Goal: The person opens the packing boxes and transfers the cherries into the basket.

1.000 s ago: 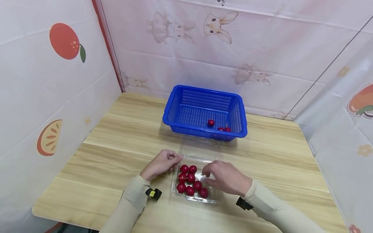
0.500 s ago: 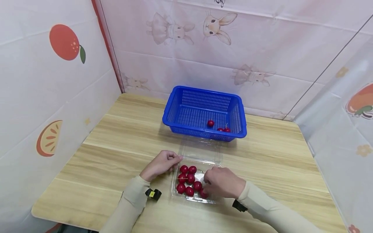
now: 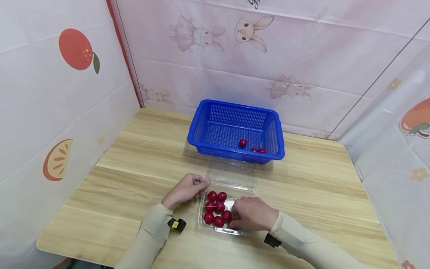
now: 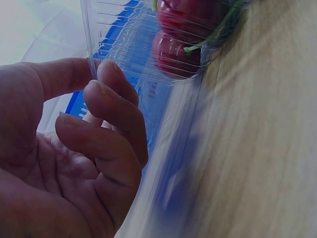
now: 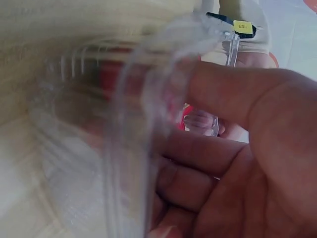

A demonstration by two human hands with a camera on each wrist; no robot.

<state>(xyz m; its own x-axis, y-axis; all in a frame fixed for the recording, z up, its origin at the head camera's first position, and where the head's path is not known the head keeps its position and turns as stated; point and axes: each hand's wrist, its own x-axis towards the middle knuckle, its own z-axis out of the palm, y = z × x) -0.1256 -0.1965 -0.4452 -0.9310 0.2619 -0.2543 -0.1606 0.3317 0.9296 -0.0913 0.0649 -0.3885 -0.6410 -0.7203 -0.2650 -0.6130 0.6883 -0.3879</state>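
Note:
A clear plastic box holds several dark red cherries, mostly along its left side; its clear lid lies folded back behind it. My left hand pinches the box's left rim near the hinge, thumb and forefinger meeting on the plastic in the left wrist view. Down inside the right half of the box, my right hand pinches a cherry at the front, hidden from the head camera. Through the box wall in the right wrist view, red of that cherry shows blurred by the fingertips.
Behind the lid stands a blue plastic basket with a few cherries in it. The wooden table is bounded by printed cloth walls at the back and sides.
My right hand has moved down and slightly left in the box, and its fingers have come over the front right cherry, which was visible before. The left hand has stayed still.

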